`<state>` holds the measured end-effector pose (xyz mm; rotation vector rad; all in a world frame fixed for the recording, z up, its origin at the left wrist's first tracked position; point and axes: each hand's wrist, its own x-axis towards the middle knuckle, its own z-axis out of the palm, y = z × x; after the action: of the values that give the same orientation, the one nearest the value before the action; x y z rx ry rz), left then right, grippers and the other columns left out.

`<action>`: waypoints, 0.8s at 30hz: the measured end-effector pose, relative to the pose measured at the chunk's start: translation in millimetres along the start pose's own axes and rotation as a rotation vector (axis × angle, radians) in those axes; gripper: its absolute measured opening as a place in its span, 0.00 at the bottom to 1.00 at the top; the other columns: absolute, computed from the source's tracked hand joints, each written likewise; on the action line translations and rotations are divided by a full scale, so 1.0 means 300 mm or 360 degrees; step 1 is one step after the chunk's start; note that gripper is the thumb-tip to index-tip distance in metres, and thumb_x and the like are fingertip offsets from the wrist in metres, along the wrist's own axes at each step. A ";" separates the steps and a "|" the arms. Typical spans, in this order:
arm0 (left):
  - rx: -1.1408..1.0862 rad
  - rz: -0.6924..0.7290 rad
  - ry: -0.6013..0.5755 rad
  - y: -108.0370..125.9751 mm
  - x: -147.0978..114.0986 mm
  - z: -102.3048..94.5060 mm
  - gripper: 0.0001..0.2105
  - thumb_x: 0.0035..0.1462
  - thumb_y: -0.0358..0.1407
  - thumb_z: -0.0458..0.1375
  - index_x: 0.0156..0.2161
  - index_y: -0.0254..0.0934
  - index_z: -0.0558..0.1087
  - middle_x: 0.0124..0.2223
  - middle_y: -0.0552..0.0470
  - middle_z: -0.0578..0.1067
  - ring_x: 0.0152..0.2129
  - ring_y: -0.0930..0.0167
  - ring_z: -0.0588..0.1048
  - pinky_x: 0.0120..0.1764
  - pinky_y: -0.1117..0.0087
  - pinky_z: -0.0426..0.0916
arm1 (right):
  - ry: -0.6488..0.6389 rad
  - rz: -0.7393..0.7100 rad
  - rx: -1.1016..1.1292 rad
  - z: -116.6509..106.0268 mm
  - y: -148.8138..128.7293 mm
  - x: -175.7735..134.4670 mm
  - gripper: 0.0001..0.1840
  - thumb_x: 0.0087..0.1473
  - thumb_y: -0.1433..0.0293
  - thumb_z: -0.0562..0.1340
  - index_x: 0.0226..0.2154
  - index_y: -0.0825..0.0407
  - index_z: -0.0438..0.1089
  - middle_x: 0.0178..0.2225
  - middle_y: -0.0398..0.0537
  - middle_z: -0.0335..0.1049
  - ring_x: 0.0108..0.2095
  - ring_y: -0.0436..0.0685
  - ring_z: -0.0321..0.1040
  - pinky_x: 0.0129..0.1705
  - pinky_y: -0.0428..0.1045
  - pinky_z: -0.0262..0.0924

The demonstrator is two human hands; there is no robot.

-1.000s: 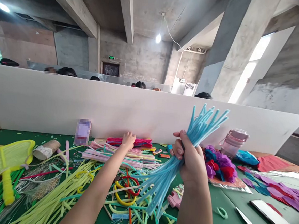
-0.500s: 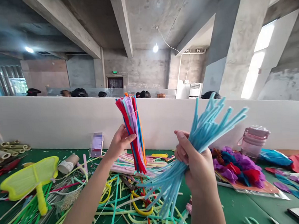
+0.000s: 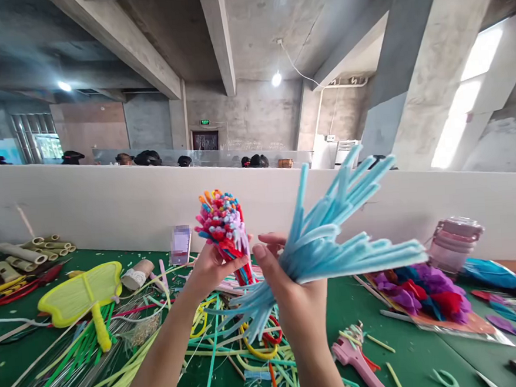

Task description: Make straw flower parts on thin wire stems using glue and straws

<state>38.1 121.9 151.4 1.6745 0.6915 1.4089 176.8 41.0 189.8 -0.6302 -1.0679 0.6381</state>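
Note:
My left hand (image 3: pixel 219 264) is closed round a bundle of multicoloured pipe cleaners (image 3: pixel 223 219), red, pink, purple, blue and orange, with its cut ends tipped toward me. Beside it, my right hand (image 3: pixel 297 279) grips a thick bunch of light blue pipe cleaners (image 3: pixel 326 230), which fans out up and to the right, with loose ends hanging below. Both bunches are held above the table, close to each other. Underneath lie scattered green and yellow pipe cleaners (image 3: pixel 234 351) and yellow-handled scissors (image 3: pixel 262 349), partly covered.
Left on the green table are a yellow butterfly-shaped piece (image 3: pixel 82 294), a cardboard roll (image 3: pixel 137 275) and bamboo pieces (image 3: pixel 36 251). A phone (image 3: pixel 181 245) leans on the white partition (image 3: pixel 109 210). To the right are a pink glue gun (image 3: pixel 360 363), coloured petals (image 3: pixel 424 291) and a pink bottle (image 3: pixel 456 243).
The multicoloured bundle has tipped so its ends face me. My right hand has moved left with the light blue bunch, nearer my left hand. The pink glue gun has come into view.

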 end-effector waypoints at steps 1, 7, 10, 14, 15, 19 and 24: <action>0.0063 -0.0004 0.0002 0.009 -0.007 0.007 0.23 0.50 0.41 0.69 0.50 0.34 0.74 0.49 0.43 0.80 0.48 0.56 0.78 0.51 0.59 0.73 | -0.0026 -0.0005 0.0025 0.007 0.007 -0.002 0.07 0.47 0.64 0.73 0.31 0.47 0.80 0.29 0.43 0.73 0.29 0.52 0.67 0.33 0.48 0.65; 0.0470 0.0140 0.0038 0.034 -0.030 0.029 0.17 0.56 0.43 0.63 0.49 0.38 0.76 0.51 0.45 0.80 0.51 0.56 0.76 0.53 0.60 0.72 | -0.0189 0.0072 0.0079 0.010 0.026 -0.010 0.09 0.47 0.62 0.73 0.31 0.48 0.78 0.24 0.40 0.69 0.22 0.48 0.60 0.25 0.46 0.60; 0.0566 0.0172 0.0061 0.037 -0.038 0.009 0.22 0.56 0.41 0.64 0.55 0.39 0.71 0.53 0.44 0.79 0.52 0.57 0.76 0.53 0.61 0.72 | -0.0200 0.0079 0.0066 0.000 0.027 -0.010 0.11 0.49 0.60 0.72 0.31 0.50 0.76 0.20 0.37 0.63 0.17 0.46 0.50 0.19 0.45 0.50; 0.0832 0.0090 0.0091 0.059 -0.073 -0.037 0.26 0.53 0.42 0.66 0.56 0.39 0.67 0.50 0.45 0.79 0.46 0.58 0.79 0.47 0.61 0.73 | -0.0152 0.0148 0.0248 -0.012 0.038 0.004 0.13 0.52 0.59 0.70 0.32 0.50 0.74 0.16 0.34 0.57 0.16 0.46 0.49 0.19 0.45 0.43; 0.0890 0.0094 0.0099 0.068 -0.086 -0.049 0.26 0.53 0.44 0.67 0.54 0.39 0.67 0.50 0.45 0.79 0.45 0.58 0.79 0.46 0.61 0.74 | -0.0155 0.0197 0.0344 -0.013 0.043 0.010 0.12 0.52 0.59 0.70 0.32 0.50 0.73 0.15 0.33 0.55 0.16 0.46 0.48 0.19 0.45 0.43; 0.0950 0.0176 0.0124 0.105 -0.138 -0.090 0.28 0.53 0.45 0.67 0.56 0.42 0.64 0.51 0.47 0.77 0.45 0.59 0.78 0.46 0.63 0.73 | -0.0185 0.0377 0.0666 -0.006 0.072 0.033 0.12 0.53 0.62 0.70 0.28 0.50 0.69 0.16 0.32 0.55 0.15 0.43 0.43 0.20 0.45 0.43; 0.1009 -0.0010 0.0003 0.123 -0.155 -0.124 0.21 0.53 0.49 0.66 0.47 0.40 0.71 0.40 0.50 0.80 0.39 0.59 0.79 0.41 0.63 0.74 | -0.0074 0.0487 0.0694 0.014 0.114 0.043 0.12 0.50 0.62 0.71 0.29 0.50 0.70 0.21 0.34 0.61 0.16 0.42 0.45 0.20 0.44 0.45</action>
<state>-11.9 73.5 160.2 2.1387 1.2345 1.2562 171.8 73.8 173.7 -0.3989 -0.8417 1.1204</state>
